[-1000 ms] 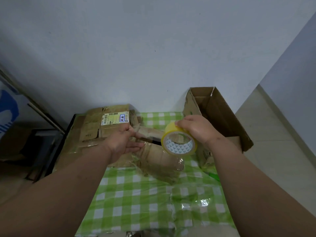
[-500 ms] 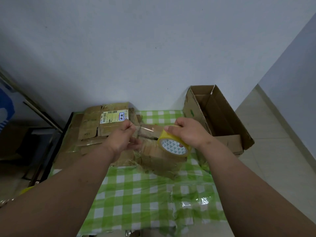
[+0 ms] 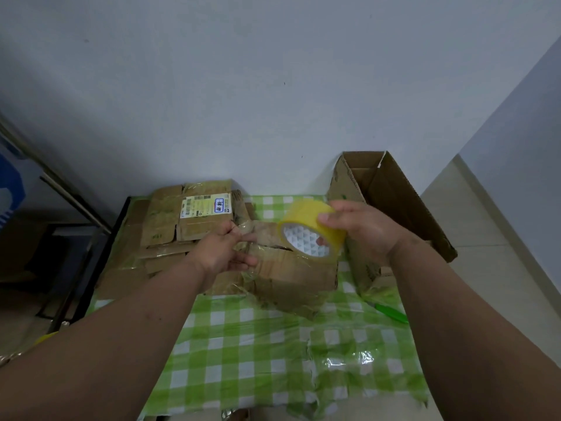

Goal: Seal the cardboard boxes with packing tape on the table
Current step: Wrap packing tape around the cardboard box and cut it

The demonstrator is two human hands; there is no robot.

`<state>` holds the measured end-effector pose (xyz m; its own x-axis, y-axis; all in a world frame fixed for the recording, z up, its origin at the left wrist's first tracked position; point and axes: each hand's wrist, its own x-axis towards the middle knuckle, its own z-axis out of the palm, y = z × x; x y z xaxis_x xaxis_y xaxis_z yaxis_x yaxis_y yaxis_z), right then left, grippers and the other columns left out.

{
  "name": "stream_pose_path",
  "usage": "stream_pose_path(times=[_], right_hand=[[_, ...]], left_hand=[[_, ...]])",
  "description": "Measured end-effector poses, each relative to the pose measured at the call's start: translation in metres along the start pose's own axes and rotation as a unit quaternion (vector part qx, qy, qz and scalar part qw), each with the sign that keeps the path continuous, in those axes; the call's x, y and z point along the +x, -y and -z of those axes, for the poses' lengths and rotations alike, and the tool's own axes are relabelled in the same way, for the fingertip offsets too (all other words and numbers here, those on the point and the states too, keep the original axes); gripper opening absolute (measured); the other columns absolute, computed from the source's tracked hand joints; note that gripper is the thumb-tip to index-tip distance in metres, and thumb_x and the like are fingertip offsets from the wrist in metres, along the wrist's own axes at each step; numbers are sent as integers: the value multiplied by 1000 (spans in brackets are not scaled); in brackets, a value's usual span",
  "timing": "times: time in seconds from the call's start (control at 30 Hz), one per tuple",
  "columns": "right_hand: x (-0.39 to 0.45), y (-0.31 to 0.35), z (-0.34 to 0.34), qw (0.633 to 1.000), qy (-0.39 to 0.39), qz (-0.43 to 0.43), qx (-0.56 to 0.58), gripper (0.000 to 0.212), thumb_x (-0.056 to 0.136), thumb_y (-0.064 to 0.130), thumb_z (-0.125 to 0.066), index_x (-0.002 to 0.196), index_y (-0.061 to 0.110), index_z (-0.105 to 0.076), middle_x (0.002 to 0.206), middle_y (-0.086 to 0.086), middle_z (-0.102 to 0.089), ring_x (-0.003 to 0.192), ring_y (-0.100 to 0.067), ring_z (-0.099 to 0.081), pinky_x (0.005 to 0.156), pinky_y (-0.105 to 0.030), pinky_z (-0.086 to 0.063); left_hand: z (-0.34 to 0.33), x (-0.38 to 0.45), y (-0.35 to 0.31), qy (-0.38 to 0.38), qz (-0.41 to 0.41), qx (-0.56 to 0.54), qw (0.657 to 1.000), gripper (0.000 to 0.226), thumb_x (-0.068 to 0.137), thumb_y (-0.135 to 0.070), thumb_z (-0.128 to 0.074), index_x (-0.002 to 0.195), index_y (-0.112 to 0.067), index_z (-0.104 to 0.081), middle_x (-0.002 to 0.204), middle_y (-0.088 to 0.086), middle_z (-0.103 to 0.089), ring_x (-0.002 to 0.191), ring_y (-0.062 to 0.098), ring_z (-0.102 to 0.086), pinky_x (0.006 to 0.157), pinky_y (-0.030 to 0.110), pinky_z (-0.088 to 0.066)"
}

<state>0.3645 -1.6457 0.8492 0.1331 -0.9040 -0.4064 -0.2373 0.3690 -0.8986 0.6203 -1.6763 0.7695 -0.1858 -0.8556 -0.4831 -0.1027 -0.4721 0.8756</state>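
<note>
In the head view, the right hand [image 3: 361,229] grips a yellow roll of packing tape [image 3: 311,230], thumb on its outer face and a fingertip through the core, above a small cardboard box [image 3: 294,275] on the green checked tablecloth [image 3: 243,354]. The left hand [image 3: 224,253] pinches the clear tape end at the box's left edge. An open cardboard box [image 3: 391,202] stands at the right.

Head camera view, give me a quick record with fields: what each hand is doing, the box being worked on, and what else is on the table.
left hand: pinches the clear tape end over the box
right hand: grips the yellow tape roll
box in work: closed, wrinkled tape on it
beside: flattened boxes left, open box right
table cover: green checked cloth
</note>
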Motion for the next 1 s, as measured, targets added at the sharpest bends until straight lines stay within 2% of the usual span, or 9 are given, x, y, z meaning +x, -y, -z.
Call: stream_pose_path(times=[0.13,0.3,0.43,0.57,0.63,0.7,0.77,0.9,1.0], right_hand=[[3,18,-6,996,-31,22,-82,39,88,32,-69,109,-1,-66,106,-15,-71,93,-28,-69,92,-41,-51],[4,0,-25,989,-40,-2,-139,36,91,36,-65,106,4,-69,106,-16,-70,100,-33,-66,95,-47,-48],[4,0,-30,989,-66,-7,-130,41,94,31,-62,118,-1,-63,117,-19,-66,108,-32,-63,99,-46,-45],[8,-6,-30,988,-78,-9,-134,38,93,33,-62,117,4,-65,115,-15,-67,104,-29,-64,97,-46,-47],[9,-8,-30,988,-79,-4,-130,51,85,48,-65,120,11,-65,117,-10,-67,104,-26,-64,96,-45,-49],[12,-13,-28,989,-84,-4,-119,79,67,64,-62,128,13,-62,127,-6,-63,111,-23,-61,97,-40,-47],[13,-17,-26,990,-88,-4,-112,88,59,68,-60,127,13,-63,128,-6,-63,111,-22,-61,95,-37,-46],[15,-13,-25,993,-70,2,-90,63,76,54,-69,118,6,-66,121,-10,-65,107,-26,-63,100,-46,-47],[18,-11,-27,994,-52,21,-96,41,91,40,-65,116,7,-63,112,-7,-62,105,-24,-60,92,-36,-46]], left_hand=[[3,1,0,-1,2,-10,1000,13,107,-23,-37,103,-13,-44,115,3,-71,70,29,-71,57,32,-54],[4,-4,5,-12,-4,-32,999,20,106,-15,-38,86,-14,-39,111,3,-72,71,29,-71,62,34,-52],[5,-1,11,-35,3,-62,997,20,104,-11,-41,84,-12,-43,105,4,-72,70,27,-71,63,35,-52],[6,4,19,-64,29,-55,996,19,103,-10,-46,84,-12,-49,79,10,-63,60,20,-64,54,29,-53],[6,5,23,-72,38,-42,996,20,101,-9,-48,82,-13,-50,70,12,-59,57,18,-59,50,27,-51],[7,7,24,-76,47,-40,995,20,101,-10,-49,81,-13,-50,70,12,-59,55,18,-57,47,27,-49],[6,7,23,-89,53,-47,994,19,101,-11,-48,83,-14,-51,74,11,-59,56,18,-57,47,28,-49],[3,4,18,-114,43,-70,990,16,105,-18,-42,93,-12,-51,87,13,-62,57,22,-60,50,31,-52],[7,2,19,-121,44,-84,988,13,106,-23,-39,100,-16,-49,92,15,-65,58,25,-63,51,34,-54]])
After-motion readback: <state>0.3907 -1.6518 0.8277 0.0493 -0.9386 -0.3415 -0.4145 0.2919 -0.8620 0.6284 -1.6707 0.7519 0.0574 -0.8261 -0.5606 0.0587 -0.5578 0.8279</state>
